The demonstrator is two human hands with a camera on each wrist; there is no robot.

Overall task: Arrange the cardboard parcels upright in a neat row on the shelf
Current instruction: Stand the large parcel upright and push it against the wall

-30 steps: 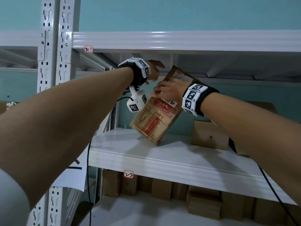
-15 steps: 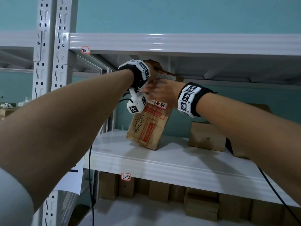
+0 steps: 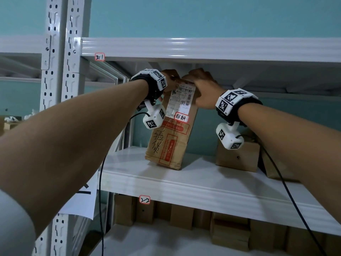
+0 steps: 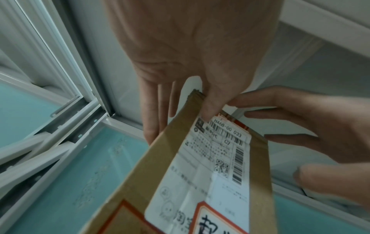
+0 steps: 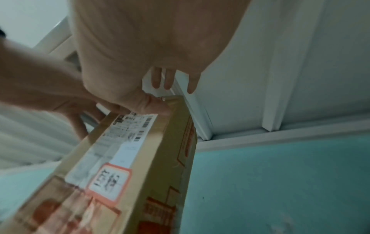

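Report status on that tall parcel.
Left hand and right hand pinching tall parcel top. Parcel near upright on shelf. Smaller box right, apart.

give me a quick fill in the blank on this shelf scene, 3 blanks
1. Both hands hold the parcel at its ____ end.
2. The parcel's bottom rests on the ____.
3. The left hand puts its ____ on the parcel's white label.

Missing words: top; shelf; thumb

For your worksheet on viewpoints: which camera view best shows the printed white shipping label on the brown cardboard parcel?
The left wrist view: the white shipping label fills it, barcodes sharp. The head view shows it small; the right wrist view, blurred.
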